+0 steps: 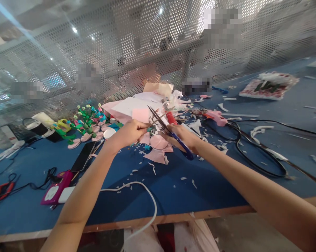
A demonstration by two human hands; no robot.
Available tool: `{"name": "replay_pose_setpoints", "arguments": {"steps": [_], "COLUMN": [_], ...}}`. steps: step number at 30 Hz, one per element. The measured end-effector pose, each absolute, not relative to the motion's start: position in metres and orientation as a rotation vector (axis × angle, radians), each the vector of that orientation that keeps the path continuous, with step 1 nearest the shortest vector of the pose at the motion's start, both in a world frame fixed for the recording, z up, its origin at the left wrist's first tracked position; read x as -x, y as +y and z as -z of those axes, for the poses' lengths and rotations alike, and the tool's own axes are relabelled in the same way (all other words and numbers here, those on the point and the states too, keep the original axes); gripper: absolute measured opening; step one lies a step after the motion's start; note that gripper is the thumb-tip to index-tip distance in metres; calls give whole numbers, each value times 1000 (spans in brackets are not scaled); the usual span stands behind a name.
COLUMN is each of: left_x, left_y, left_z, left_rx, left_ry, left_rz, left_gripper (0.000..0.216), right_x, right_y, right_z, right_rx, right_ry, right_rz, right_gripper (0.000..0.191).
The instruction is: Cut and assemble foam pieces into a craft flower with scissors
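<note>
My right hand point(183, 137) grips a pair of scissors point(165, 128) with dark blue handles, blades parted and pointing up and left. My left hand point(131, 132) is pinched on a small teal and white piece point(150, 129) held right at the blades. Both hands hover above the blue table point(173, 189), over pink paper discs and offcuts point(158, 143). A heap of pink and white sheets point(142, 106) lies just behind the hands.
Small green and pink flower figures on round bases point(86, 122) stand at the left. A pink glue gun point(215, 117) and black cables point(252, 154) lie right. A phone point(83, 155), a pink device point(55, 190), a white cable point(147, 196) and paper scraps are near. A perforated metal screen point(158, 52) closes the back.
</note>
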State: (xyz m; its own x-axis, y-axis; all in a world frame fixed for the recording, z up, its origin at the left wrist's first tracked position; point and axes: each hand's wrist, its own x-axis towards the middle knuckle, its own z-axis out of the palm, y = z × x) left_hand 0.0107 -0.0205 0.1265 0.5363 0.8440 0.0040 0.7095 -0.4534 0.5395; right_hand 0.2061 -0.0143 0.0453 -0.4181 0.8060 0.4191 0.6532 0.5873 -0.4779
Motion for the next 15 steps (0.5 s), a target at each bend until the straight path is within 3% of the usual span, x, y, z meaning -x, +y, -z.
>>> {"name": "replay_pose_setpoints", "arguments": {"steps": [15], "left_x": [-14], "left_y": [-20], "left_z": [-123], "left_rx": [-2290], "left_ry": [1224], "left_rz": [-323], "left_gripper": [32], "right_x": [-210], "right_y": [-20], "right_z": [-58], "right_rx": [1143], "right_ry": [-2205], "right_rz": [-445], "right_gripper": [34]}}
